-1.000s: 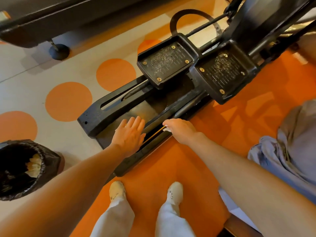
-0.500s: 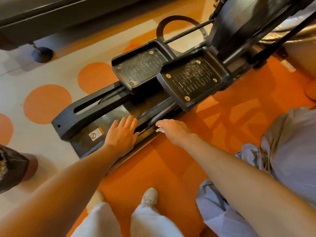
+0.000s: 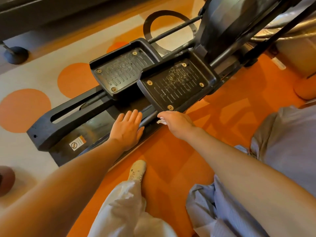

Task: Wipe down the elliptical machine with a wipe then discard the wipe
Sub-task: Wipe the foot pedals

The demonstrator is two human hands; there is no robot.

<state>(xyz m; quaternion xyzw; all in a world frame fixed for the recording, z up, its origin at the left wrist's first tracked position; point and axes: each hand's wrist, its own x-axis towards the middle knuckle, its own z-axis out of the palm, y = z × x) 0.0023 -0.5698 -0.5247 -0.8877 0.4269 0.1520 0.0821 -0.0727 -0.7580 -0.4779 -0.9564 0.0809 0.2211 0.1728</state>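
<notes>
The black elliptical machine (image 3: 56, 129) lies low on the floor, its two ridged foot pedals (image 3: 174, 84) side by side above my hands. My left hand (image 3: 127, 130) rests flat, fingers straight, on the machine's rear base beside the rail. My right hand (image 3: 176, 123) is curled around a small white wipe (image 3: 160, 120), pressing it against the right rail just below the near pedal. Only a sliver of the wipe shows under my fingers.
Orange floor with beige area and orange circles surrounds the machine. A warning sticker (image 3: 77, 144) sits on the base. Another machine's foot (image 3: 16, 54) stands at upper left. My leg and shoe (image 3: 137, 171) are below; a bin's edge (image 3: 6, 178) shows at far left.
The view has shifted right, so the bin has slid almost out of frame. My right hand with the wipe has moved up the rail toward the pedal; my left hand followed along the base.
</notes>
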